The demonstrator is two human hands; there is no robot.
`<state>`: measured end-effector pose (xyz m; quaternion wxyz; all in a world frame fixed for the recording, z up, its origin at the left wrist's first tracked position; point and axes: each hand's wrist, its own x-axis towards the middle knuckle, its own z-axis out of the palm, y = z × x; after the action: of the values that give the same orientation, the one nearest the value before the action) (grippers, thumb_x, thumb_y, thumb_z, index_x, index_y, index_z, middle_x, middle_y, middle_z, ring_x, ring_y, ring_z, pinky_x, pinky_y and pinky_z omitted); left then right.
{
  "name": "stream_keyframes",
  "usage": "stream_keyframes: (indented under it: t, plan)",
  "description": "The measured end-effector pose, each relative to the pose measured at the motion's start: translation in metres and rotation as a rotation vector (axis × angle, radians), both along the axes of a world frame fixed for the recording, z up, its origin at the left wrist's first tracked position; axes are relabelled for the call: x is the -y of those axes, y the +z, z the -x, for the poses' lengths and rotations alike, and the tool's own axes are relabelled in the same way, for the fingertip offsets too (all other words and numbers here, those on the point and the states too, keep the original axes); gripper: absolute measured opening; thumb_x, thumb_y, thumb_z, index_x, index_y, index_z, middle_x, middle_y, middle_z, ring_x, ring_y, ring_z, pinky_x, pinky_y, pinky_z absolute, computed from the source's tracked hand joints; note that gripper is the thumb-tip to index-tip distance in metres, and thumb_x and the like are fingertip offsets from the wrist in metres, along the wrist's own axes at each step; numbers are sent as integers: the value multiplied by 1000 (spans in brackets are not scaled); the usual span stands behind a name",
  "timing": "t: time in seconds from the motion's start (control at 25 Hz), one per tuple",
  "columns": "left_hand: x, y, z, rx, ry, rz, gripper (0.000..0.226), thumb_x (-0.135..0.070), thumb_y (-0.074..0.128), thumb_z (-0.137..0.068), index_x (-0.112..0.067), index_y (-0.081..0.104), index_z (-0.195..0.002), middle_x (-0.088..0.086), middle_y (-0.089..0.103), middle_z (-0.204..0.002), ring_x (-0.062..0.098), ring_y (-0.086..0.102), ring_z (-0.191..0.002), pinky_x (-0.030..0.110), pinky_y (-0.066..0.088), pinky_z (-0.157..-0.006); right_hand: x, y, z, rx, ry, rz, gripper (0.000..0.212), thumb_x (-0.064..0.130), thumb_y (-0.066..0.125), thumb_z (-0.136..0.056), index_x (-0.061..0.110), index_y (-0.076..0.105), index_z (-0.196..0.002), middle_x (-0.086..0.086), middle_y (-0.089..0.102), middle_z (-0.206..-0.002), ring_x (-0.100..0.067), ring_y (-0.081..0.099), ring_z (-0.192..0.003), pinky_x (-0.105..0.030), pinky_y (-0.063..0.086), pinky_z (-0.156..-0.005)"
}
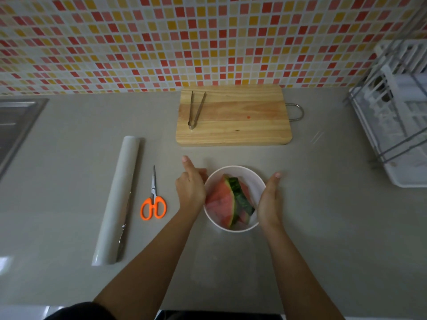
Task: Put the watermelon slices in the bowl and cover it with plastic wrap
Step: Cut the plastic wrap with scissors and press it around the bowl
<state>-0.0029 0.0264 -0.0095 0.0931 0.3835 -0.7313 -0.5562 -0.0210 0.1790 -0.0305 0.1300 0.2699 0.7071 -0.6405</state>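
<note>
Flanking one white bowl [233,172] on the grey counter [323,227], two hands are seen: the left hand [190,189] is pressed to the rim at nine o'clock with its fingers loosely spread, the right hand [269,204] is held flat and open against the rim at three o'clock, and nothing solid is visibly gripped by either. About three watermelon slices [225,202] are held in the bowl. One roll of plastic wrap [117,199] and one pair of orange-handled scissors [153,204] are laid at nine o'clock, one cutting board [238,116] bearing one pair of tongs [196,109] at twelve.

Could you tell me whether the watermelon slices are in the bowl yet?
In: the watermelon slices lie inside the white bowl.
</note>
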Motion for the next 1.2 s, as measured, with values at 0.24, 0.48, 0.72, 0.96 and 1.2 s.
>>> stream_keyframes:
  t: [0.24, 0.48, 0.72, 0.96, 1.2]
  plan:
    - [-4, -12, -30, -191, -171, -404, 70, -65, 16, -90, -25, 52, -134, -3, 57, -133, 17, 55, -123, 36, 45, -102, -21, 1, 13, -124, 124, 281, 61, 55, 2, -93, 30, 46, -127, 3, 44, -138, -9, 38, -127, -30, 26, -109]
    - [-24, -15, -29, -208, -88, -522, 60, -45, 19, -101, -9, 63, -121, 17, 69, -114, 27, 66, -107, 40, 55, -92, -5, 11, 10, -69, 228, 550, 73, 60, 8, -92, 15, 64, -107, -14, 67, -101, -29, 62, -98, -43, 48, -91]
    - [-19, -10, -28, -6, -154, -258, 93, -80, 14, -72, -16, 70, -111, 13, 70, -110, 27, 64, -107, 48, 46, -101, -7, 10, 18, -47, 278, 377, 72, 58, 12, -93, 12, 68, -98, -11, 71, -88, -24, 67, -86, -32, 54, -77]
    - [-21, -6, -28, 66, -161, -185, 91, -74, 11, -80, -10, 69, -109, 13, 67, -111, 30, 61, -108, 44, 46, -100, -9, 11, 23, -9, 411, 48, 76, 80, 17, -73, 27, 72, -76, 1, 73, -84, -17, 66, -91, -33, 45, -87]
    - [-23, -3, -30, 155, -181, -68, 103, -78, 1, -75, -7, 66, -111, 20, 64, -116, 36, 57, -113, 44, 41, -102, -9, 14, 18, -113, 479, -297, 78, 81, 9, -73, 22, 60, -69, 7, 59, -83, -5, 49, -70, -27, 32, -76]
